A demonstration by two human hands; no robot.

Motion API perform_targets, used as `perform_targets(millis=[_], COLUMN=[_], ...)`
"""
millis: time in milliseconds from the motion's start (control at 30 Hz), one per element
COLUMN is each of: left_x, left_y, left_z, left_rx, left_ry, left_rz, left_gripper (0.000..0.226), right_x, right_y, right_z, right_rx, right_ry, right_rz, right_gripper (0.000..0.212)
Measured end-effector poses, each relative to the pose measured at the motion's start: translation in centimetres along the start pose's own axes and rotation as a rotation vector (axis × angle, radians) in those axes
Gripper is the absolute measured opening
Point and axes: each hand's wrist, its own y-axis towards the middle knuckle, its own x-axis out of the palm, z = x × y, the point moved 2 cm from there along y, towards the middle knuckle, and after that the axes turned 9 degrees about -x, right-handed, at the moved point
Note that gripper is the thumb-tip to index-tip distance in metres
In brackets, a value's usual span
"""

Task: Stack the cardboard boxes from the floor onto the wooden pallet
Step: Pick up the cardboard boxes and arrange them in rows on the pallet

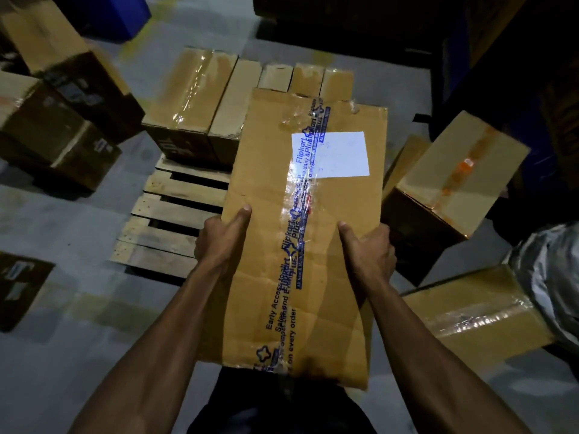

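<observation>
– what have you got there?
– a long taped box (pixel 269 214) – my left hand (pixel 219 242) grips its left edge, my right hand (pixel 369 252) its right edge, thumbs on top.
– and where is it?
– held up over the wooden pallet (pixel 163 211), just in front of the boxes (pixel 194 98) already standing on the far end.
</observation>
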Motion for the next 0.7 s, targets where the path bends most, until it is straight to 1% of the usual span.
perform_targets(millis=[67, 100, 167, 333, 467, 633, 700], left_x=[0.9, 1.5, 2.7, 6.3, 9.5, 13.7, 14.9], left_y=[2.4, 3.8, 6.6, 14.2, 19.7, 25.9, 27.8], left_z=[0.0, -0.2, -0.8, -2.2, -3.4, -6.2, -7.2], left_rx=[-0.009, -0.01, -0.011, -0.066, -0.062, -0.071, -0.079], left_ry=[0.014, 0.021, 0.031, 0.042, 0.082, 0.096, 0.091], left_rz=[-0.016, -0.027, -0.055, -0.098, -0.107, -0.098, -0.085], left_gripper=[0.06, 0.059, 0.061, 0.078, 0.066, 0.071, 0.069], right_x=[1.7, 2.7, 4.8, 11.3, 16.2, 21.1, 22.7], right_y=[1.5, 2.2, 3.8, 7.8, 11.2, 15.1, 16.3], right_z=[0.3, 0.6, 1.2, 3.8, 6.5, 9.8, 10.9], right_rx=[0.017, 0.029, 0.056, 0.119, 0.141, 0.162, 0.149], right_ry=[-0.008, -0.016, -0.029, -0.047, -0.084, -0.099, -0.097], right_rz=[0.008, 0.011, 0.018, 0.041, 0.048, 0.028, 0.011], right_gripper=[0.072, 0.072, 0.069, 0.062, 0.059, 0.06, 0.06])
